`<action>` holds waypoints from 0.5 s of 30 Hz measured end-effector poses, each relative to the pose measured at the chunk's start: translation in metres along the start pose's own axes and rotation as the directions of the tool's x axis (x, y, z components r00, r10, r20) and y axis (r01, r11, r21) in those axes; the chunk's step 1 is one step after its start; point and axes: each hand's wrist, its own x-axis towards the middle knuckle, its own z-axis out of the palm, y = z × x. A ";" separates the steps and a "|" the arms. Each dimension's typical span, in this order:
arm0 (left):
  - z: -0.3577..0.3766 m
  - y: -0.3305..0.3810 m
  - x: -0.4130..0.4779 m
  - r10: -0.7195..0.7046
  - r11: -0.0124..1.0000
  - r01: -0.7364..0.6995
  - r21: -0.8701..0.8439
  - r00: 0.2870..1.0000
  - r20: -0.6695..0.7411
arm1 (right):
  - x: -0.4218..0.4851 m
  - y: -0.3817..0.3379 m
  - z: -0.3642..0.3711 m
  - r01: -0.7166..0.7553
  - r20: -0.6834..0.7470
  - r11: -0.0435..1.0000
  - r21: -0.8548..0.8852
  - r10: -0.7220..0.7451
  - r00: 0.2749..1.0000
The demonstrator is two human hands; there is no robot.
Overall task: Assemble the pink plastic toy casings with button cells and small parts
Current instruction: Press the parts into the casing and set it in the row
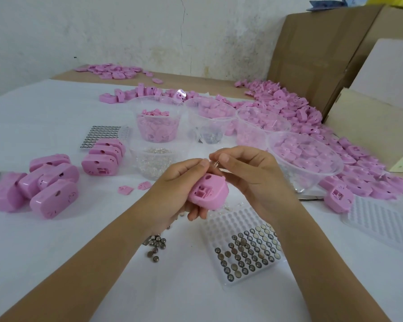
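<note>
The work looks to be in its early-to-middle stretch. About a dozen closed casings sit in two clusters at the left of the counter and are probably finished, while a far larger heap of pink shells runs along the right and the back, seemingly still to be done. The casing in hand is held above the counter's middle: the left hand grips it from below with curled fingers, open compartment facing up, and the right hand pinches a tiny clear part just above its round hole. No cell shows in that compartment, so this unit likely still needs its cells and a cover. The near tray is roughly half emptied, and loose cells lie beside it. The pinched part is too small and glassy to identify, and the same goes for the contents of the clear bowl. The left palm hides the casing's underside. A dark object at the left edge is cut off.
</note>
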 end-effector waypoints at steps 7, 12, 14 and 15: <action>-0.002 -0.005 0.005 -0.061 0.995 0.054 -0.084 0.994 -0.092 | -0.002 0.000 0.001 0.222 -0.036 0.943 -0.247 -0.238 0.971; -0.003 -0.004 0.005 -0.105 0.991 0.098 -0.091 0.991 -0.077 | -0.002 0.004 0.004 0.228 0.014 0.862 -0.453 -0.250 0.968; -0.002 -0.002 0.004 -0.122 0.987 0.113 -0.110 0.989 -0.080 | -0.002 0.004 0.006 0.221 0.011 0.835 -0.503 -0.250 0.968; -0.002 -0.002 0.004 -0.128 0.985 0.117 -0.126 0.989 -0.081 | -0.002 0.005 0.006 0.219 0.008 0.829 -0.515 -0.251 0.968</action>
